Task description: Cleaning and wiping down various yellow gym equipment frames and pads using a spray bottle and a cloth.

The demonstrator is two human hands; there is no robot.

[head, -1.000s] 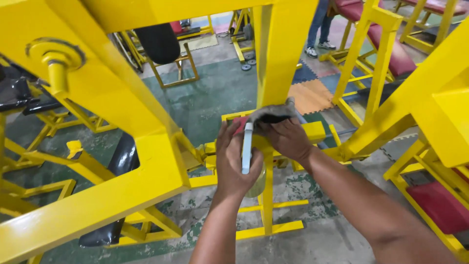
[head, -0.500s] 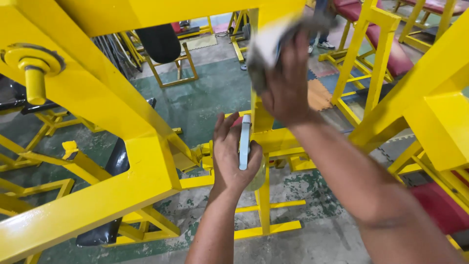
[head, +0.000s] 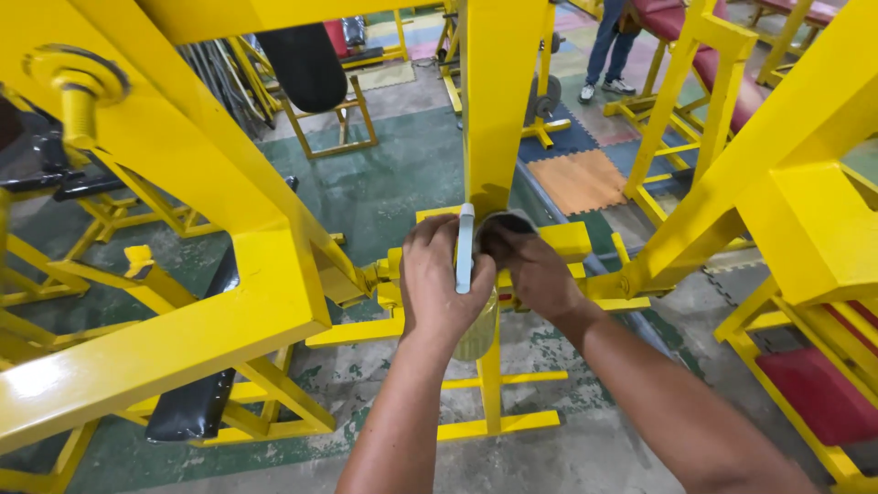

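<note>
left hand (head: 439, 288) closed around a clear plastic spray bottle with pale yellowish liquid and a white-blue trigger head (head: 465, 249), fingers wrapped on the neck, nozzle pointing away. right hand (head: 535, 273) just beside it, fingers closed on a crumpled grey cloth (head: 501, 224), pressed to the foot of the upright yellow painted steel post (head: 494, 101) where it meets the low yellow crossbar (head: 567, 240). judged step: wiping the post base, bottle held ready. next move likely calls for shifting the cloth along the bar or a fresh spray, nozzle kept clear of the wiping hand. further out: slanted yellow frame beam (head: 183, 174), black padded roller (head: 297, 64), worn green floor (head: 393, 174), orange mat tile (head: 572, 178), another person's legs in jeans (head: 608, 41).
</note>
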